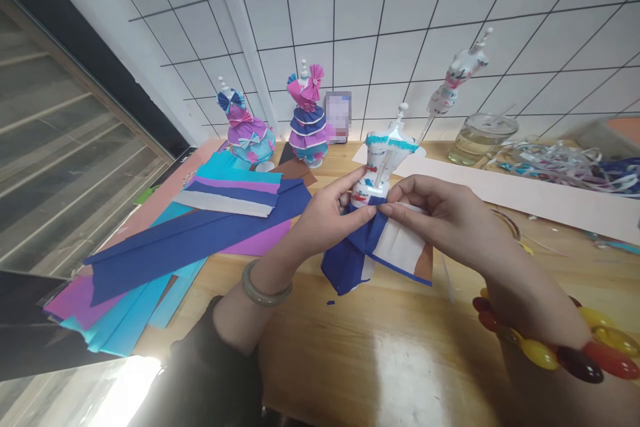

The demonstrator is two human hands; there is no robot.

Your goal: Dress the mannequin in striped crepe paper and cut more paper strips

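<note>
A small white dress mannequin [376,177] with turquoise trim and coloured patches stands before me, slightly tilted. Around its lower part hangs a pleated paper skirt [400,241] in blue and white, with a brown patch at its right corner. My left hand [333,210] is closed around the mannequin's waist from the left, its thumb pressing on the skirt's top edge. From the right, my right hand [440,217] pinches that same edge between thumb and fingers. The two thumb tips almost meet. The mannequin's base is hidden behind the skirt and hands.
Stacked coloured paper sheets [200,240] spread over the left. Behind stand a purple-turquoise dressed mannequin [247,130], a tiered-dress mannequin [307,117] and a phone [339,117]. Rightward are a tilted bare mannequin [457,80], a glass jar [480,137], tangled ribbons [555,153] and a pale strip [520,193].
</note>
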